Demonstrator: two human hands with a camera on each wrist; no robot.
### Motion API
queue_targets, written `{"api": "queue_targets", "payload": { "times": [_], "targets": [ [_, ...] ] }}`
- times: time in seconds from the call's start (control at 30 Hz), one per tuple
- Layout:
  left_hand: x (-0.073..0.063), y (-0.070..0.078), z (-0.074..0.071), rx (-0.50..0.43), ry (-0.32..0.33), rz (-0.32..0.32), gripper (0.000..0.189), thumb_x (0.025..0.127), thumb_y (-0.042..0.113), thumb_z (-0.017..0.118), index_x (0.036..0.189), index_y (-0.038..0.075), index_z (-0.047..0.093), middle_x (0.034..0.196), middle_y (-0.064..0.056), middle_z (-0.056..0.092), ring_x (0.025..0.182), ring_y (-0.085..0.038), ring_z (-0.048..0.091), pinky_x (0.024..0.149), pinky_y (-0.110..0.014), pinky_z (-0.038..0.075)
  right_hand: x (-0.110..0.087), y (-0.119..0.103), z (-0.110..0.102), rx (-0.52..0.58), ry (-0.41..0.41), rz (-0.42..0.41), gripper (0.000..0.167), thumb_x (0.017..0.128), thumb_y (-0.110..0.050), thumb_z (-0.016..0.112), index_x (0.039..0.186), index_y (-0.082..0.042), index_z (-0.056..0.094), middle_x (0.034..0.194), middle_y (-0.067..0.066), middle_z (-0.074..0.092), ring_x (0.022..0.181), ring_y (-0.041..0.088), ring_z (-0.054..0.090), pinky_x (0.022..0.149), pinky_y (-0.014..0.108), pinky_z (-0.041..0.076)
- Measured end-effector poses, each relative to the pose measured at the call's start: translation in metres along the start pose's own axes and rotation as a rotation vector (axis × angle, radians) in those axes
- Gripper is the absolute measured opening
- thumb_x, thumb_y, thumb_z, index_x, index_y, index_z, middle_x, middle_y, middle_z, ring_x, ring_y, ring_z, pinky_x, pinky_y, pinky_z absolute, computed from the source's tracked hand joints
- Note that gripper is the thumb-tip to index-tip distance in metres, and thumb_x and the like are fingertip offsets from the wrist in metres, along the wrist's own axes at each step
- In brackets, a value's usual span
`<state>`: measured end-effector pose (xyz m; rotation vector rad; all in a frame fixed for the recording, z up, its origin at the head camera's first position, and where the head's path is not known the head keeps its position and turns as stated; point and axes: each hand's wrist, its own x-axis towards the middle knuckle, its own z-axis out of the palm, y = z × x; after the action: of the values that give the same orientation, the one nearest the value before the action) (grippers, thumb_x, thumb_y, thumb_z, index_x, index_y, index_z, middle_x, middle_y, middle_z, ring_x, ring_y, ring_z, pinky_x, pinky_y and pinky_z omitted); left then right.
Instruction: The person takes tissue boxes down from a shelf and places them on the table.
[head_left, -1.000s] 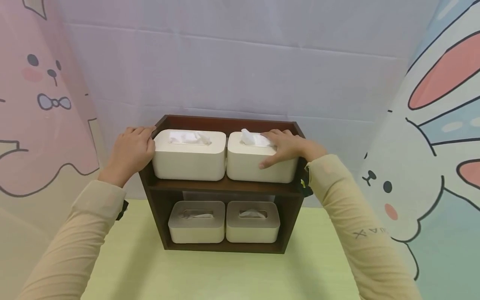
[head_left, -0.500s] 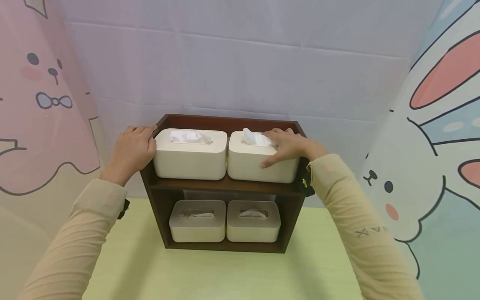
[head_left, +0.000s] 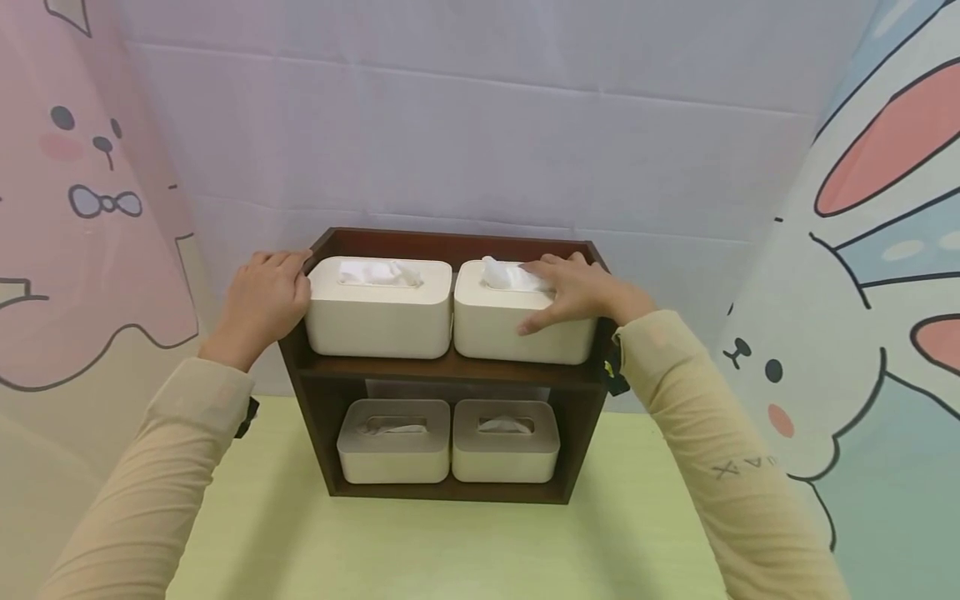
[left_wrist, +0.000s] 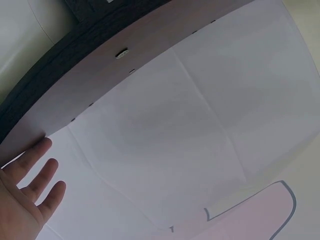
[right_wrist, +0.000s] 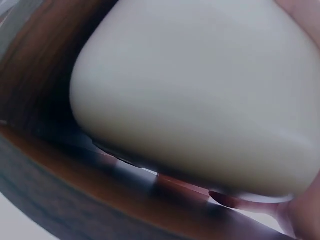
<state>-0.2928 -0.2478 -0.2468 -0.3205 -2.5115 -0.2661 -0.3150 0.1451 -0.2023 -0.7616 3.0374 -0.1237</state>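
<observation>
A dark brown two-tier wooden shelf [head_left: 442, 372] holds white tissue boxes, two on each tier. At its left side panel my left hand [head_left: 262, 300] rests against the edge. In the left wrist view the fingers [left_wrist: 42, 172] of that hand are straight and spread, one touching the outer face of the panel; the thumb is hidden. On the upper right tissue box [head_left: 495, 325] sits my right hand [head_left: 573, 292], gripping it with the thumb across the front and the fingers over the top. Up close in the right wrist view, the tissue box [right_wrist: 200, 100] fills most of the frame.
Beside the gripped box stands the upper left tissue box [head_left: 378, 325], a tissue showing at its slot. The lower left box [head_left: 393, 458] and lower right box [head_left: 506, 458] sit below. A pale green tabletop [head_left: 442, 550] lies under the shelf, with a cloth backdrop [head_left: 465, 142] behind.
</observation>
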Motion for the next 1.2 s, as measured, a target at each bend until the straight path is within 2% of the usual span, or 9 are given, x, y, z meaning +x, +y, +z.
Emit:
{"api": "queue_targets", "payload": {
  "times": [0.17, 0.33, 0.53, 0.77, 0.93, 1.2],
  "targets": [
    [0.0, 0.0, 0.0, 0.002, -0.004, 0.0, 0.044, 0.093, 0.015, 0.026, 0.127, -0.001, 0.051, 0.127, -0.022, 0.052, 0.11, -0.045, 0.044, 0.087, -0.06, 0.037, -0.003, -0.001, 0.0, -0.027, 0.026, -0.021, 0.099, 0.06, -0.067, 0.067, 0.143, -0.026, 0.03, 0.144, 0.008, 0.032, 0.115, 0.034, 0.034, 0.09, 0.055, 0.031],
    [0.0, 0.0, 0.0, 0.003, 0.006, 0.003, 0.044, 0.093, 0.015, 0.027, 0.126, -0.001, 0.051, 0.126, -0.023, 0.053, 0.11, -0.045, 0.044, 0.087, -0.06, 0.037, -0.006, -0.002, 0.0, -0.051, 0.065, -0.056, 0.096, 0.061, -0.067, 0.067, 0.141, -0.025, 0.034, 0.124, 0.002, 0.045, 0.102, 0.029, 0.038, 0.077, 0.041, 0.034],
    [0.0, -0.001, 0.002, -0.003, 0.009, 0.007, 0.044, 0.093, 0.014, 0.027, 0.126, -0.002, 0.051, 0.125, -0.024, 0.053, 0.109, -0.045, 0.044, 0.087, -0.06, 0.037, -0.013, -0.004, 0.0, -0.056, 0.094, -0.086, 0.094, 0.061, -0.067, 0.067, 0.14, -0.025, 0.036, 0.112, -0.003, 0.047, 0.096, 0.026, 0.039, 0.071, 0.034, 0.032],
    [0.001, -0.002, 0.004, -0.004, 0.018, 0.005, 0.044, 0.092, 0.014, 0.027, 0.125, -0.002, 0.051, 0.124, -0.024, 0.053, 0.108, -0.046, 0.045, 0.087, -0.06, 0.037, -0.025, -0.009, -0.001, -0.044, 0.11, -0.119, 0.094, 0.06, -0.068, 0.067, 0.139, -0.026, 0.037, 0.108, -0.006, 0.047, 0.092, 0.023, 0.039, 0.07, 0.032, 0.032],
    [0.002, -0.002, 0.004, -0.008, 0.018, 0.005, 0.044, 0.092, 0.014, 0.028, 0.125, -0.002, 0.051, 0.125, -0.024, 0.053, 0.109, -0.046, 0.044, 0.087, -0.06, 0.037, -0.035, -0.012, 0.001, -0.085, 0.139, -0.159, 0.093, 0.06, -0.072, 0.064, 0.138, -0.029, 0.037, 0.103, -0.01, 0.043, 0.089, 0.021, 0.038, 0.069, 0.03, 0.032],
    [0.001, -0.004, 0.003, -0.002, 0.024, 0.011, 0.044, 0.092, 0.013, 0.028, 0.125, -0.003, 0.052, 0.124, -0.024, 0.053, 0.109, -0.046, 0.044, 0.088, -0.06, 0.037, -0.054, -0.025, 0.006, -0.163, 0.204, -0.235, 0.094, 0.059, -0.073, 0.063, 0.137, -0.027, 0.04, 0.111, -0.007, 0.042, 0.097, 0.022, 0.04, 0.071, 0.033, 0.035]
  ]
}}
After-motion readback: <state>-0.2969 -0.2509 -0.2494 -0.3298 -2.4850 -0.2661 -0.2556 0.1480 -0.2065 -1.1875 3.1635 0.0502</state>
